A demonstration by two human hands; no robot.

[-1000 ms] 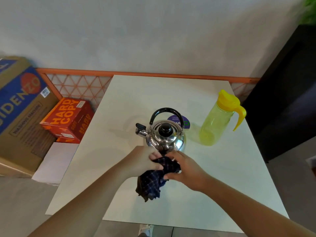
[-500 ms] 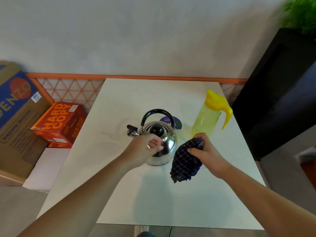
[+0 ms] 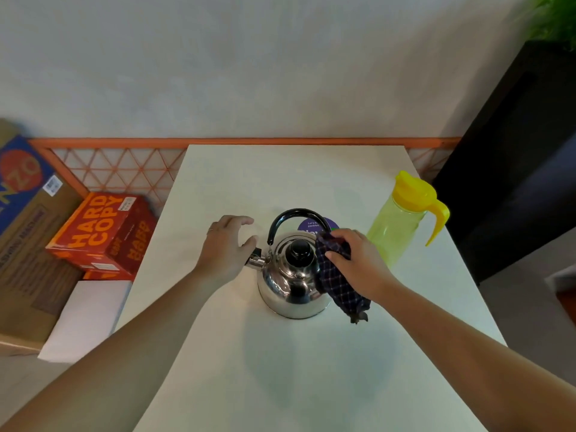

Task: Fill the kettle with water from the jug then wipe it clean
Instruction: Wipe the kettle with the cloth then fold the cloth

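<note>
Against the kettle (image 3: 288,286), the right hand (image 3: 360,265) grips the cloth (image 3: 335,277).

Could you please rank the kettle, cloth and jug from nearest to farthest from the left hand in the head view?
1. kettle, spout by the left hand
2. cloth, on the kettle's right side
3. jug, near the table's right edge

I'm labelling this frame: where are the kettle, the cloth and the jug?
kettle (image 3: 280,291): head view, shiny steel body.
cloth (image 3: 337,285): head view, checked fabric hanging beside the kettle.
jug (image 3: 396,226): head view, green wall.
</note>
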